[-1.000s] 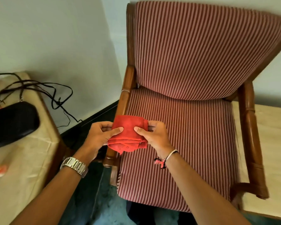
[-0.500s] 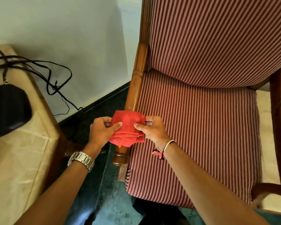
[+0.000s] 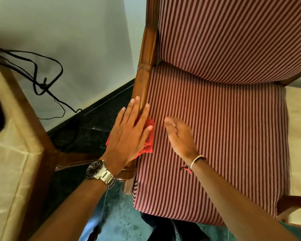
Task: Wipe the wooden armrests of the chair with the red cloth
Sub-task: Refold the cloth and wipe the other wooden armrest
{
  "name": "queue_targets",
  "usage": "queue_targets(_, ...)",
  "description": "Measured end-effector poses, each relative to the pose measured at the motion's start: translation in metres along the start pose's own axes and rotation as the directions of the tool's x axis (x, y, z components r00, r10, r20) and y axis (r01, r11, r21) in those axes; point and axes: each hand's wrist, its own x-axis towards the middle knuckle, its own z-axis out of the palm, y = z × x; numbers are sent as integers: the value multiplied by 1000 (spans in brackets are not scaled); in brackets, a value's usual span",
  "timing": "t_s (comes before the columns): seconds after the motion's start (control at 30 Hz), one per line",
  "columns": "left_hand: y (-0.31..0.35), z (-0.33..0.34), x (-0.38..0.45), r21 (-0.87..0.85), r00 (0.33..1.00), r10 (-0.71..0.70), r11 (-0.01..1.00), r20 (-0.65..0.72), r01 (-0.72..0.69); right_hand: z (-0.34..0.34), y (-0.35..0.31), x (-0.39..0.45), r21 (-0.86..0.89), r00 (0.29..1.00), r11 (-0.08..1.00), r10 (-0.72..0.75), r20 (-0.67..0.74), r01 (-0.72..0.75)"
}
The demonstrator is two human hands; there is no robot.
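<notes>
The chair's left wooden armrest runs from the backrest down toward me beside the striped seat cushion. The folded red cloth lies on this armrest, mostly hidden under my left hand, which presses flat on it with fingers spread. My right hand hovers open over the seat just right of the cloth, not touching it. Only a bit of the right armrest shows at the lower right edge.
A cloth-covered side table with a dark object and black cables stands left of the chair. The pale wall and dark skirting are behind. The floor between table and chair is dark green.
Both hands held the cloth above the armrest before. Now my left hand presses it flat on the armrest and my right hand has let go. The view moved closer.
</notes>
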Motion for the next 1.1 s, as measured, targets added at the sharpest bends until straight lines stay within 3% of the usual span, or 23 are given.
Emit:
queue_targets(0.1,-3,10,3,49,1000,-10,999,-30,11,5,40,24,-528,998,848,-58,-26,35)
queue_targets(0.2,-1,17,4,69,996,-25,997,-84,31,13,73,44,-726,993,678,-87,74,114)
queue_targets(0.37,-2,27,6,68,990,-35,997,-140,45,30,108,54,-758,994,645,-93,54,101)
queue_targets(1.1,-7,15,81,100,981,-39,993,-190,59,37,129,61,-760,979,637,-205,-6,129)
